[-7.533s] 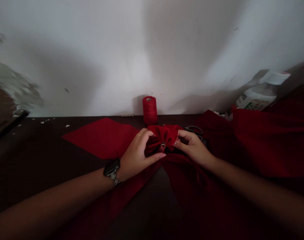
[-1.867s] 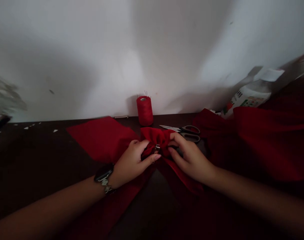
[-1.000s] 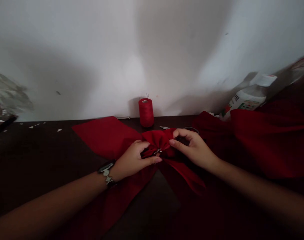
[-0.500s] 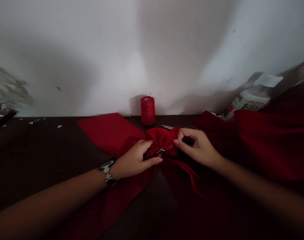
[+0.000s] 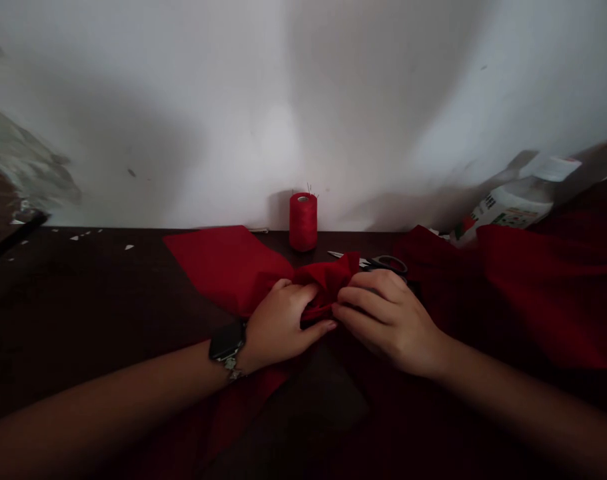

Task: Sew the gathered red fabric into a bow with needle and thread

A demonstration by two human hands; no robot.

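Observation:
Gathered red fabric [image 5: 328, 277] lies bunched between my two hands, its flat wide end spread to the left on the dark table. My left hand [image 5: 286, 325], with a watch on the wrist, is closed round the bunched part, thumb along the near side. From the right, my right hand [image 5: 390, 320] pinches the folded edge of the same fabric with bent fingers. Just behind that hand lies a pair of scissors [image 5: 383, 262] with dark handles, partly covered by fabric and fingers. The centre of the gathers is hidden by folds.
A red thread spool [image 5: 303, 223] with needles stuck in its top stands by the wall. At the right, a white-capped bottle [image 5: 516, 203] leans behind more red cloth [image 5: 548, 293]. Clear plastic wrapping [image 5: 26, 157] is at the far left, with white scraps [image 5: 128, 247] nearby.
My right hand has moved down and inward, folding the fabric over. The small metallic piece seen at the centre of the gathers is now hidden. More of the scissors shows.

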